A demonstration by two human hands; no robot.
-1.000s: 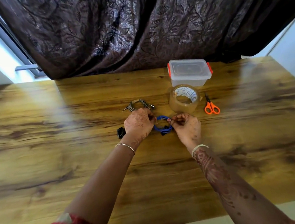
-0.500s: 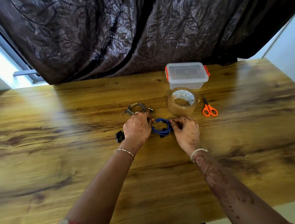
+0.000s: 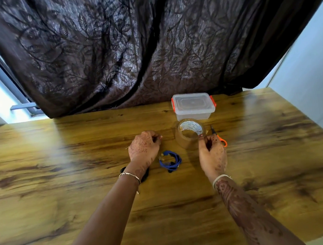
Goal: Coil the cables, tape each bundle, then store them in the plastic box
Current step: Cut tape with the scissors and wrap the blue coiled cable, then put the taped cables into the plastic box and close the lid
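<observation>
while the blue cable (image 3: 170, 161) lies coiled, right hand (image 3: 213, 155) pinches tape roll (image 3: 185, 143)

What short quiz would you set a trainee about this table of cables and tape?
1. True or false: the clear plastic box with orange clips has its lid on.
2. What lies on the wooden table between the left hand and the right hand? A. a coiled blue cable B. a red mug C. a green ball
3. Fill in: the right hand's fingertips meet the near rim of the ____.
Key: 1. true. 2. A. 3. the translucent roll of packing tape.
</observation>
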